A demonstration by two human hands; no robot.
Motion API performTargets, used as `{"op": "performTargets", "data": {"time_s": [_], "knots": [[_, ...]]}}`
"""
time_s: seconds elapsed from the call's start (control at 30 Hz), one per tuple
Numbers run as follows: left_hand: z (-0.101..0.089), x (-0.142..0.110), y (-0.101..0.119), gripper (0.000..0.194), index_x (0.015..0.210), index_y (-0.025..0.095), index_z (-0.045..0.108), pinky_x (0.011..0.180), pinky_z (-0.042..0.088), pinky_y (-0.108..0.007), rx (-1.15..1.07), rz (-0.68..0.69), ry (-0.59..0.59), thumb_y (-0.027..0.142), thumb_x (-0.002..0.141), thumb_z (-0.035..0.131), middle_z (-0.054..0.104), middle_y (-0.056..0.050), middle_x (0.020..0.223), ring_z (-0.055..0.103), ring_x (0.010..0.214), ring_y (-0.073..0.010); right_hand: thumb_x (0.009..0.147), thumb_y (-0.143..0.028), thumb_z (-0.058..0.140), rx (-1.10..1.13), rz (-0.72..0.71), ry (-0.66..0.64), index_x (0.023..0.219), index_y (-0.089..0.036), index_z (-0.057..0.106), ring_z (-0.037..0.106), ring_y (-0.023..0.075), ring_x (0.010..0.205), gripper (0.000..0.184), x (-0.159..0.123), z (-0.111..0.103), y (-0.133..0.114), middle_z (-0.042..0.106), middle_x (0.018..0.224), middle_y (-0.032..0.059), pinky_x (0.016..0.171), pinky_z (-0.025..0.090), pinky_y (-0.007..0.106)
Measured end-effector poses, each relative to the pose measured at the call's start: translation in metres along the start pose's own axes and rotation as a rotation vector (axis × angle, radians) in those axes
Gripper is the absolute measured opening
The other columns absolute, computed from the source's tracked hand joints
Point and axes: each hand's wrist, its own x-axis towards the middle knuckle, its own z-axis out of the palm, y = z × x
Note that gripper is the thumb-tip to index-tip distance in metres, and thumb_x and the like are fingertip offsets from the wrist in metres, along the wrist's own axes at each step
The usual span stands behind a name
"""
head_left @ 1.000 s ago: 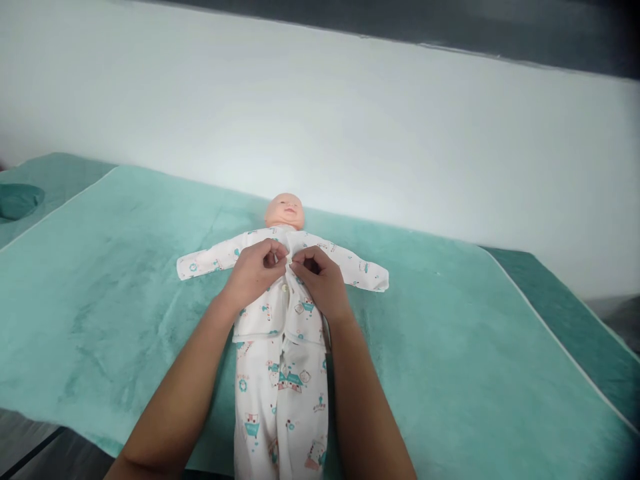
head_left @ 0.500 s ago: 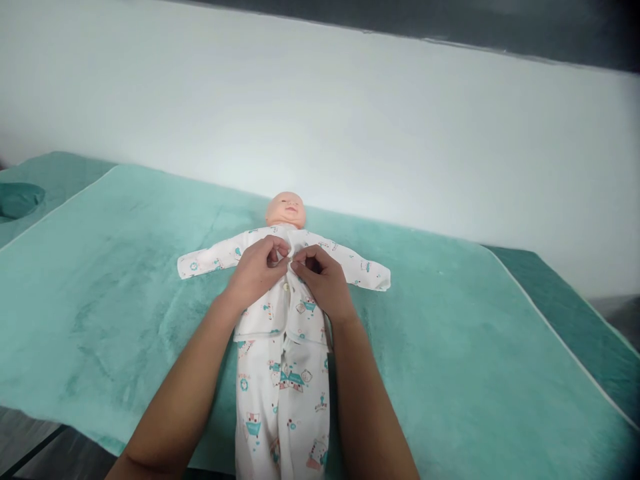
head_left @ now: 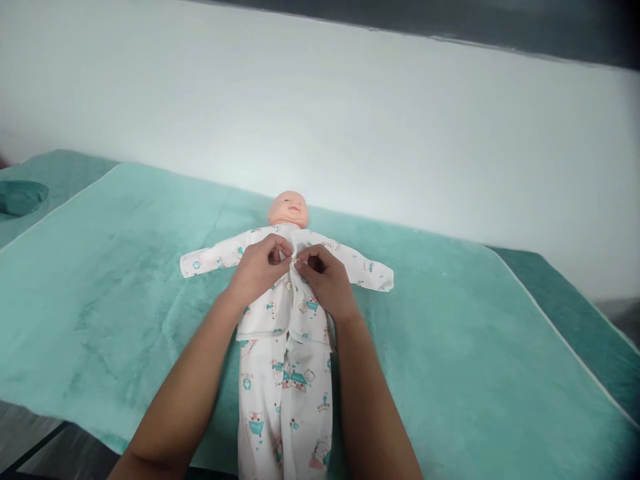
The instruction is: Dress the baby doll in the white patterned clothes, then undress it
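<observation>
A baby doll (head_left: pixel 289 209) lies on its back with arms spread, dressed in a white printed jacket (head_left: pixel 263 323) and matching trousers (head_left: pixel 307 407). My left hand (head_left: pixel 261 267) pinches the jacket's front edge at chest height. Facing it, my right hand (head_left: pixel 327 277) pinches the other front edge, fingertips nearly touching the left ones. A small button, partly covered by the fingers, shows between them. Below the hands, another button (head_left: pixel 289 287) sits on the front opening. The lower jacket fronts lie slightly apart over the trousers.
A green plush cloth (head_left: pixel 475 347) covers the table under the doll. Behind it rises a pale wall (head_left: pixel 320 113). Darker green fabric (head_left: pixel 570 300) shows at the right, and a dark green item (head_left: pixel 23 198) lies at the far left.
Both hands keep their pinch on the jacket front, with only slight finger movement. The whole view has shifted a little, so the doll appears slightly farther right.
</observation>
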Motion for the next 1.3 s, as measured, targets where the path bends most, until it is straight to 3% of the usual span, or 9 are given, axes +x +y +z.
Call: {"op": "performTargets", "data": {"time_s": [0.37,0.7,1.03,1.3], "knots": [[0.0001,0.0004,-0.0004,0.008,0.088,0.021,0.064,0.064,0.042,-0.024,-0.042,-0.032,0.015,0.021,0.08,0.064,0.06,0.003,0.074,0.051,0.066,-0.0109,0.078,-0.028,0.068,0.023,0.031,0.059,0.084,-0.022,0.064,0.045,0.0135,0.069,0.01,0.0013,0.0025,0.0032,0.055,0.077,-0.0029,0.067,0.037,0.028],[0.0013,0.0007,-0.0002,0.01,0.088,0.021,0.065,0.062,0.039,-0.024,-0.013,-0.022,0.031,0.02,0.078,0.062,0.051,0.005,0.065,0.047,0.061,-0.0099,0.078,-0.033,0.068,-0.007,0.055,0.062,0.085,-0.022,0.063,0.045,0.0136,0.069,0.014,0.0,0.0045,-0.003,0.056,0.078,-0.0025,0.068,0.038,0.029],[-0.0047,-0.0007,0.0001,0.018,0.091,0.021,0.064,0.059,0.039,-0.023,-0.148,-0.101,-0.041,0.022,0.074,0.065,0.061,0.002,0.078,0.046,0.064,-0.0102,0.08,-0.03,0.067,0.036,0.028,0.031,0.087,-0.022,0.065,0.046,0.014,0.072,0.011,-0.0004,0.0031,-0.0015,0.058,0.081,-0.0017,0.07,0.038,0.029],[-0.0072,-0.0004,0.0001,0.011,0.088,0.021,0.065,0.059,0.037,-0.024,-0.072,-0.061,-0.062,0.022,0.077,0.062,0.052,0.004,0.068,0.045,0.063,-0.0109,0.08,-0.03,0.067,0.011,0.019,0.007,0.089,-0.022,0.064,0.043,0.0136,0.07,0.012,-0.0002,0.001,-0.0006,0.055,0.079,-0.0028,0.068,0.037,0.029]]}}
